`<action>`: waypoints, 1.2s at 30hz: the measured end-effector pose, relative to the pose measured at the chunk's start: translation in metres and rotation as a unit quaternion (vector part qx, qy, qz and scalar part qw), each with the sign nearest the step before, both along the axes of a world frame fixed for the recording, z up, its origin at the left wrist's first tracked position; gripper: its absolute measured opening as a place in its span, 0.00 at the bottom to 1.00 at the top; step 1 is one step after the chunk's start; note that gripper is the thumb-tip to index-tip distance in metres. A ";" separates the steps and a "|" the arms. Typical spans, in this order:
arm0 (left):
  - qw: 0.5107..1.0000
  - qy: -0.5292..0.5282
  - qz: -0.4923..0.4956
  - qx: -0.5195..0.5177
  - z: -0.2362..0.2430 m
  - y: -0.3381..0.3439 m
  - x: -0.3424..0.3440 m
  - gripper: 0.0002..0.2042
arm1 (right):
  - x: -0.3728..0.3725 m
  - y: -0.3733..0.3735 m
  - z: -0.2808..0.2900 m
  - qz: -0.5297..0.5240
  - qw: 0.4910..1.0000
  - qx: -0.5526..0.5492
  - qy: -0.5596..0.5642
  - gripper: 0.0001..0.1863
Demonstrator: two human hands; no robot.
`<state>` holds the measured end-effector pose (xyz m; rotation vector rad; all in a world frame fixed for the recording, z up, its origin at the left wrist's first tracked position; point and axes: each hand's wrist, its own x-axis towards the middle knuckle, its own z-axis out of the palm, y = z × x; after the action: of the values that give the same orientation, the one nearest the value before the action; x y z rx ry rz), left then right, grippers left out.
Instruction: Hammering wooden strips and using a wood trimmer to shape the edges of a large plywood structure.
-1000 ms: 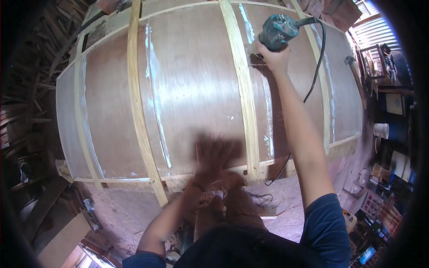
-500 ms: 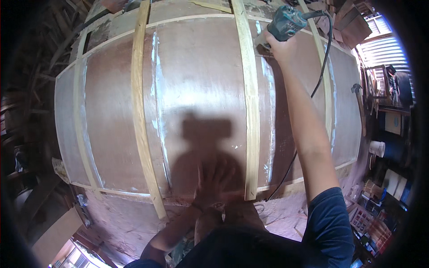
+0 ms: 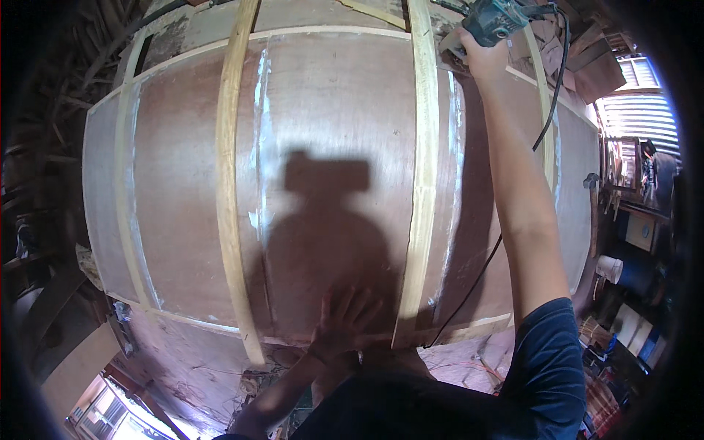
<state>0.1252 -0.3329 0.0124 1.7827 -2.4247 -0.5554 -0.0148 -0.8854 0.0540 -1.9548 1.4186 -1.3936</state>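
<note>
My right arm stretches away across a large brown wooden panel (image 3: 337,95). My right hand (image 3: 484,59) is closed around a teal corded power tool (image 3: 497,22) at the panel's far edge, right of a pale wooden batten (image 3: 425,147). A grey part of the tool shows beside my fingers; its working end is hidden. Lying near the panel's near edge, my left hand (image 3: 341,323) has its fingers spread and holds nothing. It is in my shadow, between two battens.
Another batten (image 3: 229,147) crosses the panel on the left. The tool's black cord (image 3: 488,257) runs over the panel toward me. A hammer (image 3: 592,213) rests at the right edge. A white bucket (image 3: 609,268) and wood scraps (image 3: 587,66) stand around.
My right hand and the power tool have moved farther off, past the panel's far edge. My left hand stays spread on the near side. The view has shifted a little.
</note>
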 end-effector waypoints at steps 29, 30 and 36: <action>1.000 0.014 -0.002 0.027 0.015 -0.004 0.006 0.49 | -0.084 0.274 -0.028 0.033 0.982 0.154 -0.107 0.22; 0.999 0.014 -0.003 0.030 0.014 -0.003 0.007 0.51 | -0.083 0.282 -0.031 0.033 0.982 0.153 -0.109 0.22; 0.998 0.053 -0.005 0.034 0.010 -0.003 0.008 0.53 | -0.070 0.245 -0.032 0.042 0.982 0.091 -0.159 0.20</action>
<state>0.1330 -0.3354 0.0219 1.7192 -2.3724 -0.7226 -0.0847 -0.6405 0.0224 -1.5781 1.2511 -1.4081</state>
